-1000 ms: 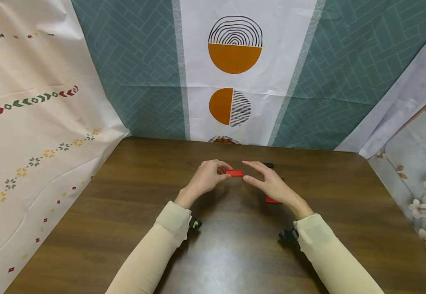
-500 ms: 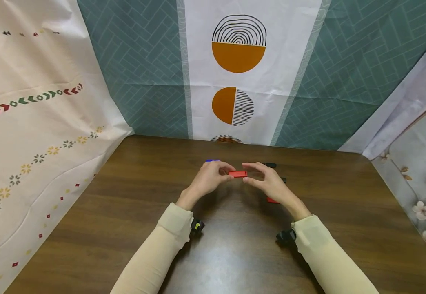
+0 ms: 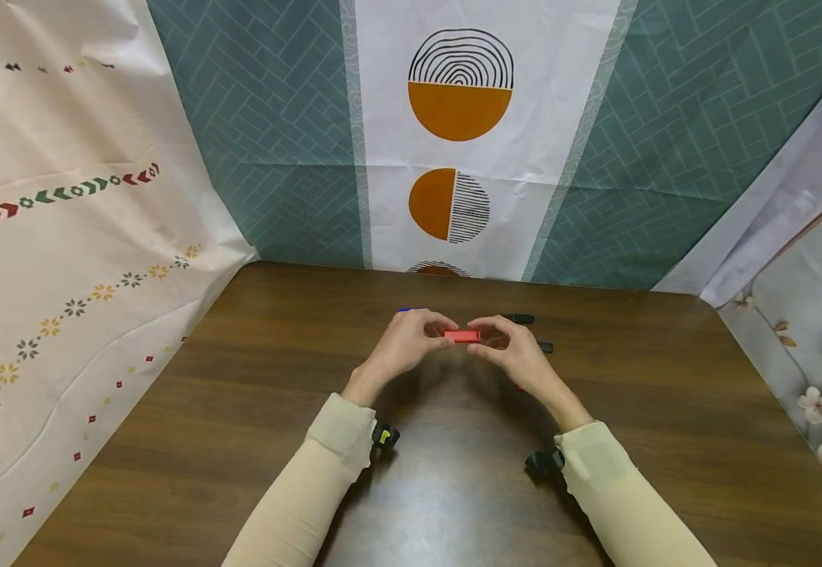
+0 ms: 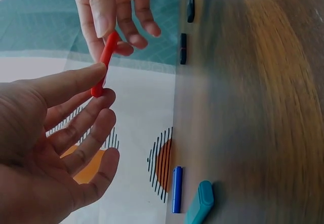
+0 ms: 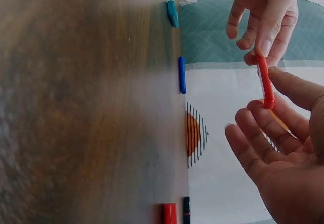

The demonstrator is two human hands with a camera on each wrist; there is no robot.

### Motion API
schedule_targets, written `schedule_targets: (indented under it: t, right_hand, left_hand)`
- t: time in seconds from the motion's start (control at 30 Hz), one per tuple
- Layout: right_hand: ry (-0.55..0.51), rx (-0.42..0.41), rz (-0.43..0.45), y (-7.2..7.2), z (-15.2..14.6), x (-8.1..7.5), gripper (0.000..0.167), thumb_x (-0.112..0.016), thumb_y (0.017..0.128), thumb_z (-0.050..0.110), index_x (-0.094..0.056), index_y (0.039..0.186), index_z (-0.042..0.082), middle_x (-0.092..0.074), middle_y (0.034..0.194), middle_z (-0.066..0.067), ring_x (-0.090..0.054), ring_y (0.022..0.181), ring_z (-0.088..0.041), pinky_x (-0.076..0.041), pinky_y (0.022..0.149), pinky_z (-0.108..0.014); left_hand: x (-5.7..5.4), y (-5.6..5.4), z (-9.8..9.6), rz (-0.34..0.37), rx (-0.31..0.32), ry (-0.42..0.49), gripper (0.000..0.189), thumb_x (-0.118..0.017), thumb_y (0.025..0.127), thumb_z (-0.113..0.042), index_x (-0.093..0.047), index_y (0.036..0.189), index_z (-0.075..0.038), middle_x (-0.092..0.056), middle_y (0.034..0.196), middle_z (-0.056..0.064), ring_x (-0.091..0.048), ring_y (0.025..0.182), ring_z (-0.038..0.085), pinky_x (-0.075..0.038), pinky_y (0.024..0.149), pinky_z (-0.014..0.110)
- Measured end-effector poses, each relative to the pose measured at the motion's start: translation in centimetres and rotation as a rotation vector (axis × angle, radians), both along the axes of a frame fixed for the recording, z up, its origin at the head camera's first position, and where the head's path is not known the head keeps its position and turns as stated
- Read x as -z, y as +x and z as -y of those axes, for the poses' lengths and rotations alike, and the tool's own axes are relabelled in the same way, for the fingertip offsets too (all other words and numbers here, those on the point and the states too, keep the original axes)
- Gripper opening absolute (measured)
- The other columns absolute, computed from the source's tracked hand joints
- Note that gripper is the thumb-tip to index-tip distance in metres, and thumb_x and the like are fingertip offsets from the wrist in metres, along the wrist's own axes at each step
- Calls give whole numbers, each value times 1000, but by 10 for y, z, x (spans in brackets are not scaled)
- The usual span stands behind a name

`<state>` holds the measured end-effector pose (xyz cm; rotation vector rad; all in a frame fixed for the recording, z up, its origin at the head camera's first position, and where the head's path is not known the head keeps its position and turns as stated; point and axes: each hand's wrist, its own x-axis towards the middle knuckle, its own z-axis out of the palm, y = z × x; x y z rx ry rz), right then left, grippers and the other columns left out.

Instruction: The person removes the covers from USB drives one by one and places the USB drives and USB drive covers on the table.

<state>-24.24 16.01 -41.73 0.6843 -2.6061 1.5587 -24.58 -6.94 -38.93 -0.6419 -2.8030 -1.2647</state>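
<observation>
A small, flat red rectangular piece (image 3: 462,336) with a raised rim is held level above the table, between both hands. My left hand (image 3: 411,342) pinches its left end between thumb and fingers. At the right end, my right hand (image 3: 516,354) has its thumb and index finger on the piece. Seen edge-on in the left wrist view, the red piece (image 4: 105,64) looks thin. The remaining fingers of both hands spread loosely. What exact kind of object it is cannot be told.
On the brown wooden table (image 3: 241,409) lie two black sticks or pens (image 4: 191,7), a blue pen-like stick (image 5: 182,75), a teal highlighter-like object (image 5: 172,13) and another red object (image 5: 169,214). A patterned cloth (image 3: 276,157) hangs behind the table.
My right hand has come leftward onto the red piece's right end, after standing apart from it a second ago. The left hand keeps its pinch, and the view has shifted slightly.
</observation>
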Motion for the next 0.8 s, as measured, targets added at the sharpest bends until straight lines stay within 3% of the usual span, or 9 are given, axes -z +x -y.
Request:
schedule_targets:
  t: [0.13,0.43,0.6,0.8]
  right_hand:
    - [3,29,1,3,3,-2,35,-78,95,13,-68,125,1,-70,111,-15,-66,99,-29,-53,93,-49]
    - [29,93,-65,4,5,2,31,-83,89,9,-72,117,2,-70,100,-11,-66,88,-24,-54,77,-27]
    - [43,115,-83,5,5,4,24,-82,89,8,-74,111,5,-67,96,-7,-63,85,-22,-52,73,-25]
    - [32,108,-118,5,5,2,21,-83,89,9,-76,108,6,-68,99,-5,-63,86,-21,-55,75,-32]
  left_hand:
    - [0,1,0,5,0,20,20,-81,93,-16,-80,113,-13,-73,101,-1,-66,88,15,-54,77,31]
    - [4,-1,-3,22,19,48,20,-80,94,-15,-80,114,-13,-74,101,-1,-66,88,14,-55,77,30]
    - [7,-2,-4,32,34,58,21,-80,94,-15,-80,114,-13,-74,101,-2,-66,88,14,-56,77,30]
    - [7,-3,-3,29,31,78,23,-82,92,-16,-79,115,-12,-74,96,-2,-66,86,14,-56,77,30]
